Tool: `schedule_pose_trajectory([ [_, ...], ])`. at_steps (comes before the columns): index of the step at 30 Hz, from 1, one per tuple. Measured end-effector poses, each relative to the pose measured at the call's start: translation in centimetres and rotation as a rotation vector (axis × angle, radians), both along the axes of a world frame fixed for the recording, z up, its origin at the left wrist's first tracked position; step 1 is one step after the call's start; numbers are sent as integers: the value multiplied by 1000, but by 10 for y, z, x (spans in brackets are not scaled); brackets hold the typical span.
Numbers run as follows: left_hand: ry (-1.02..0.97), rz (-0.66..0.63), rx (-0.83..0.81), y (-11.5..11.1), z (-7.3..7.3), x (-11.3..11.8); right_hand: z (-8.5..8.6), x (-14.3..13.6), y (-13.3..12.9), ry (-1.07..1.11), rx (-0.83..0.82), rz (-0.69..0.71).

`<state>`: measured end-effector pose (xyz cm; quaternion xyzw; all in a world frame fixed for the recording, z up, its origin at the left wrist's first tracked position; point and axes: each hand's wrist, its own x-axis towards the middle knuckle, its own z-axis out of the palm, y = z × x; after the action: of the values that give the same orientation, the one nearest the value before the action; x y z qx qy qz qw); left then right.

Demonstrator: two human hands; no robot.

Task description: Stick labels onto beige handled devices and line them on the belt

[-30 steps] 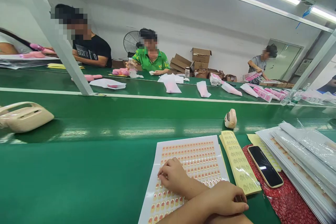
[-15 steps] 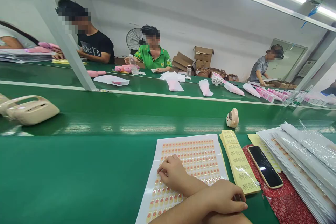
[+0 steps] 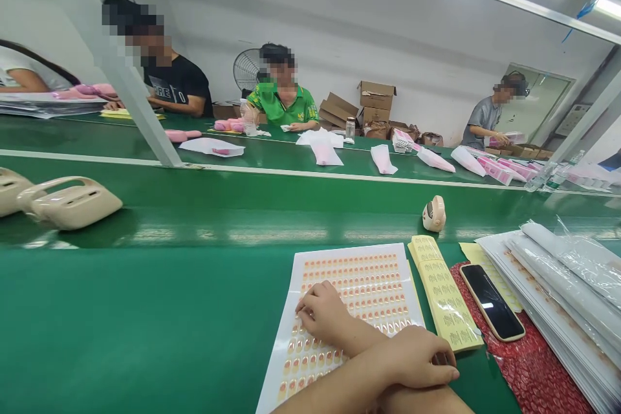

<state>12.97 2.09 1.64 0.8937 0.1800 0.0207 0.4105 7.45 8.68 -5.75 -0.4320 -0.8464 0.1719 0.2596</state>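
My forearms are crossed over a white sheet of small orange-and-gold oval stickers. My left hand, on the right side of the view, lies over my right forearm with its thumb apart from loosely bent fingers and nothing visible in it. Reaching the other way, my right hand rests on the sticker sheet, fingers loosely curved and slightly apart, holding nothing I can see. Beside the sheet is a stack of yellow printed label sheets, close to my left hand.
A phone lies on red bubble wrap, beside stacked plastic-wrapped sheets. Farther back are a small cream device and larger cream handled devices. Co-workers sit across, near pink items in white sleeves.
My hands keep the same crossed pose. The view has shifted slightly. At the far right, the co-worker in grey now has a pink-and-white box raised at the hands.
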Motion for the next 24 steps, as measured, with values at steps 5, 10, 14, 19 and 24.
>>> schedule_pose_trajectory([
  [5,8,-6,-15,-1,1,-1,1,0,0,-9,2,5],
  [10,5,-25,-22,0,2,-1,1,0,0,-10,12,-4],
  [14,8,-19,-27,-1,1,-1,0,-1,-1,-2,10,-8],
  [19,-2,-38,-34,-1,-1,0,0,0,-2,-2,7,-11],
  [24,-9,-26,-37,1,0,1,3,1,-2,-8,14,0],
])
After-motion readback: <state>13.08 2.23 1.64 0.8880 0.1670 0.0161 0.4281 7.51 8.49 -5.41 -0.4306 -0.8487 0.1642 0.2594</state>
